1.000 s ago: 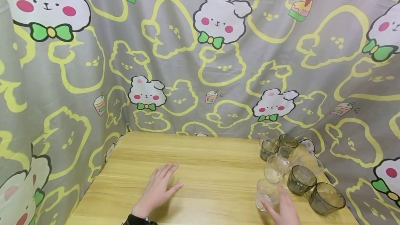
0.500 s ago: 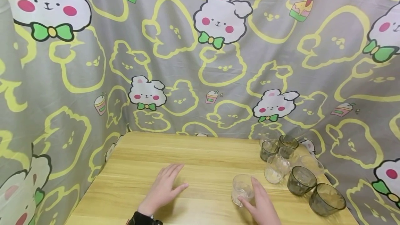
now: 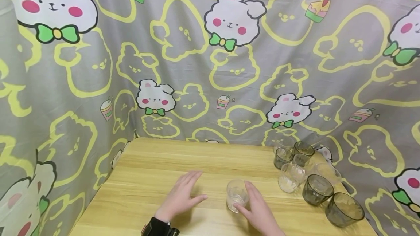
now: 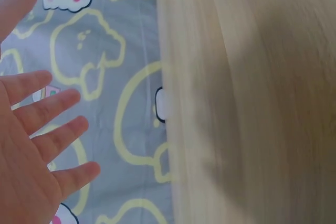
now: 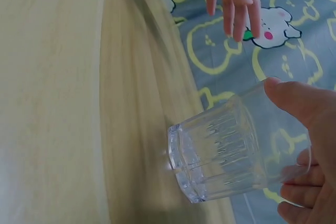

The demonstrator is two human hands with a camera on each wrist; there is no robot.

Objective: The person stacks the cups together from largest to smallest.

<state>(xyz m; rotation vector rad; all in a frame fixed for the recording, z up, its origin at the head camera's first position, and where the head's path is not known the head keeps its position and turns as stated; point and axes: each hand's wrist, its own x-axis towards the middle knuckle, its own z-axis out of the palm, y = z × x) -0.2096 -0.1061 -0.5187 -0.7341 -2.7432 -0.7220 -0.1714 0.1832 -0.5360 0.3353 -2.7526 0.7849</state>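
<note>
A person's right hand (image 3: pixel 259 212) curls thumb and fingers round a clear ribbed glass (image 3: pixel 237 195) near the front middle of a pale wooden table (image 3: pixel 157 163); the wrist view shows the glass (image 5: pixel 226 150) gripped near its rim, its base at or just above the wood, though which cannot be told. Just to its left, the left hand (image 3: pixel 182 197) lies flat on the tabletop with fingers spread and straight, holding nothing. Farther back on the right, well apart from the held glass, stands a cluster of glasses (image 3: pixel 295 170), some clear and some smoky grey, the nearest a dark tumbler (image 3: pixel 344 208) at the table's edge. Behind hangs a grey curtain (image 3: pixel 210 65) printed with bunnies. The step in hand looks like shifting one glass out from the group; the next move would call for a level, steady grip while it is set down.
</note>
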